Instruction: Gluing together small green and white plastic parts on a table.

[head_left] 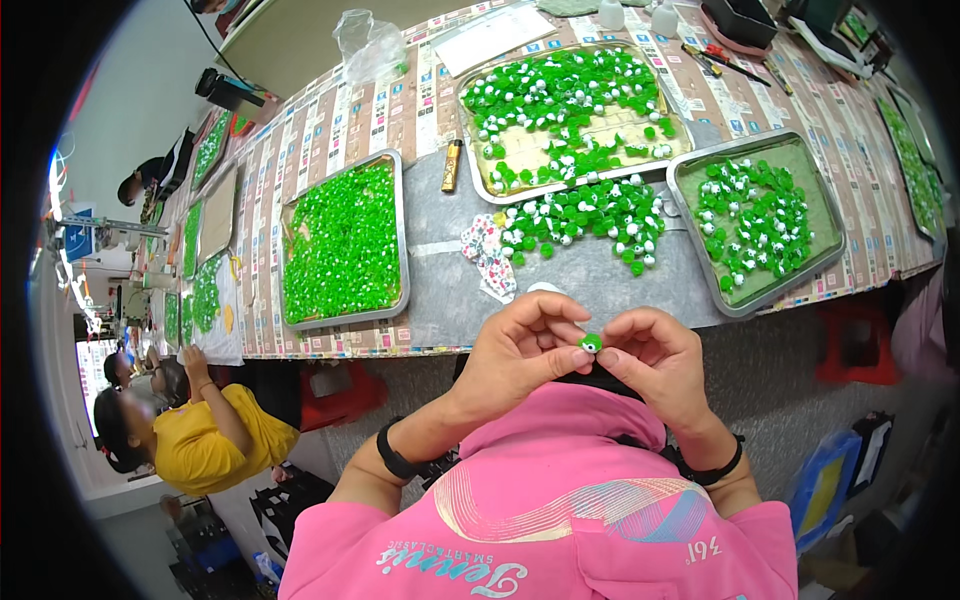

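A small round green-and-white plastic piece (590,343) with a dark spot is pinched between my two hands, just in front of my chest. My left hand (522,348) closes thumb and fingertips on its left side. From the other side, my right hand (655,362) grips it with bent fingers and thumb. Beyond them, a loose pile of similar green-and-white pieces (585,215) lies on the grey mat (440,265). A crumpled flowered cloth (488,255) touches the pile's left side.
A large tray (480,190) of green-and-white pieces stands behind the pile. Another tray (403,240) full of green pieces is at left, a third tray (835,240) at right. A lighter (452,165) lies between trays. A person in yellow (225,435) works at far left.
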The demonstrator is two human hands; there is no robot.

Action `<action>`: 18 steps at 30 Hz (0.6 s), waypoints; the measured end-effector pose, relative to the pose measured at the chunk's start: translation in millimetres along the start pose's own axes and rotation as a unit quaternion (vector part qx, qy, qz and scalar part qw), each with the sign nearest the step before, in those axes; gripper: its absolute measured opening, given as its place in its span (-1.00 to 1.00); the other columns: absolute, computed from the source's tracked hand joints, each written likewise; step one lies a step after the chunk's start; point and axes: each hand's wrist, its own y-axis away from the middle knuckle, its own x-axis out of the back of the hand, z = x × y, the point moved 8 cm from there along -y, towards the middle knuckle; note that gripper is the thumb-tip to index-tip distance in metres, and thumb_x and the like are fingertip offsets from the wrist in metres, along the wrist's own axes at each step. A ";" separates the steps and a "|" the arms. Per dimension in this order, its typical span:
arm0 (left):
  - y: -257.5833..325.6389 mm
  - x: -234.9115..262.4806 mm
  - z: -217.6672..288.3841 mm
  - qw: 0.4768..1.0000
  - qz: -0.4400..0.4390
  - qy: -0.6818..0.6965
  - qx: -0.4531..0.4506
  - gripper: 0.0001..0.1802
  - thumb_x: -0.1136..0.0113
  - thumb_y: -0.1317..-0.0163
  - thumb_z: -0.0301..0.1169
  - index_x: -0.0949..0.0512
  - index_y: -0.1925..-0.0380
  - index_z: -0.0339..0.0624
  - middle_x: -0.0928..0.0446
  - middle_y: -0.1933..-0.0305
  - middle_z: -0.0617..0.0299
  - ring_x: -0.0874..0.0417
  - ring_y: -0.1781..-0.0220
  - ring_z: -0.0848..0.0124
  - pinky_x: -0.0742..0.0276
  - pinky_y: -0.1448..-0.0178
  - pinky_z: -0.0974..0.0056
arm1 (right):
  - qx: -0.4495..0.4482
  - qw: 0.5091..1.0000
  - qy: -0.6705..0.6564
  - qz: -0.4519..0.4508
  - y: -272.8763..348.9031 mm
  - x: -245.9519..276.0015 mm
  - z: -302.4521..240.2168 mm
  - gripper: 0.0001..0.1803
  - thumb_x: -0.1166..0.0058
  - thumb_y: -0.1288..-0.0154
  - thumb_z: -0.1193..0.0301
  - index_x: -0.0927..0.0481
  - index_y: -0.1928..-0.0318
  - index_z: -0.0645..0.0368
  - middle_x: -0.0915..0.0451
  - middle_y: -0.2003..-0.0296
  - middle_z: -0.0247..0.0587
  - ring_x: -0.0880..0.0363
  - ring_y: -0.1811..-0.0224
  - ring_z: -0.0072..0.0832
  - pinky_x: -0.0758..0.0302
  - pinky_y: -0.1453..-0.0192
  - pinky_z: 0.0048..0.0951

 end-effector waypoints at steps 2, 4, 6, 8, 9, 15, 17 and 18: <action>1.2 5.2 -5.5 1.000 -0.014 0.001 0.020 -0.80 -0.20 -0.21 -0.57 -0.51 0.15 -0.33 -0.55 0.21 0.21 -0.59 0.20 0.53 -0.56 0.09 0.43 | 0.037 0.998 0.050 -0.005 -1.9 -6.3 -4.8 -0.80 -0.20 -0.13 0.65 -0.56 0.20 0.34 -0.53 0.23 -0.22 -0.60 0.22 -0.56 -0.55 0.15 -0.59; 4.0 12.5 -10.5 0.999 -0.021 0.001 0.030 -0.77 -0.20 -0.20 -0.57 -0.51 0.12 -0.33 -0.56 0.20 0.19 -0.61 0.20 0.50 -0.57 0.09 0.42 | 0.063 0.993 0.100 -0.006 -4.0 -13.1 -7.8 -0.84 -0.20 -0.12 0.64 -0.57 0.25 0.33 -0.53 0.28 -0.24 -0.60 0.26 -0.58 -0.54 0.21 -0.61; 6.5 19.4 -13.7 0.999 -0.025 0.001 0.028 -0.75 -0.20 -0.20 -0.57 -0.49 0.11 -0.34 -0.58 0.19 0.13 -0.63 0.19 0.43 -0.59 0.08 0.39 | 0.082 0.985 0.150 -0.003 -6.0 -19.9 -10.0 -0.88 -0.20 -0.12 0.64 -0.59 0.29 0.32 -0.53 0.33 -0.25 -0.60 0.31 -0.60 -0.53 0.28 -0.63; 9.2 26.2 -14.8 0.999 -0.032 0.015 0.027 -0.75 -0.20 -0.20 -0.57 -0.48 0.11 -0.33 -0.58 0.20 0.13 -0.63 0.20 0.44 -0.59 0.08 0.39 | 0.091 0.982 0.167 -0.004 -8.7 -28.3 -11.4 -0.90 -0.20 -0.11 0.64 -0.59 0.32 0.32 -0.53 0.34 -0.24 -0.60 0.36 -0.60 -0.52 0.33 -0.64; 10.6 29.0 -14.9 0.999 -0.036 0.022 0.026 -0.74 -0.21 -0.19 -0.57 -0.48 0.11 -0.32 -0.58 0.21 0.13 -0.63 0.20 0.44 -0.59 0.09 0.39 | 0.095 0.980 0.176 -0.004 -9.8 -32.2 -11.6 -0.90 -0.19 -0.10 0.64 -0.59 0.33 0.32 -0.54 0.34 -0.23 -0.60 0.38 -0.60 -0.52 0.35 -0.64; 19.3 44.9 -17.1 0.995 -0.044 0.089 0.033 -0.73 -0.20 -0.19 -0.59 -0.47 0.10 -0.29 -0.55 0.23 0.21 -0.61 0.21 0.52 -0.57 0.10 0.45 | 0.088 0.975 0.204 -0.027 -16.2 -51.4 -6.2 -0.93 -0.18 -0.09 0.65 -0.56 0.39 0.30 -0.53 0.36 -0.23 -0.60 0.41 -0.61 -0.49 0.39 -0.66; 21.6 50.1 -20.3 0.993 -0.038 0.104 0.031 -0.73 -0.22 -0.18 -0.59 -0.46 0.11 -0.29 -0.56 0.26 0.19 -0.63 0.23 0.48 -0.58 0.12 0.43 | 0.078 0.975 0.208 -0.026 -17.3 -54.3 -1.6 -0.93 -0.18 -0.08 0.65 -0.55 0.41 0.30 -0.52 0.38 -0.24 -0.59 0.43 -0.62 -0.47 0.40 -0.66; 22.5 52.1 -21.2 0.993 -0.034 0.112 0.029 -0.74 -0.22 -0.17 -0.59 -0.45 0.12 -0.28 -0.56 0.27 0.17 -0.63 0.24 0.46 -0.59 0.13 0.43 | 0.074 0.975 0.210 -0.025 -18.0 -55.8 0.6 -0.92 -0.18 -0.07 0.65 -0.54 0.42 0.29 -0.52 0.39 -0.25 -0.58 0.43 -0.63 -0.46 0.41 -0.66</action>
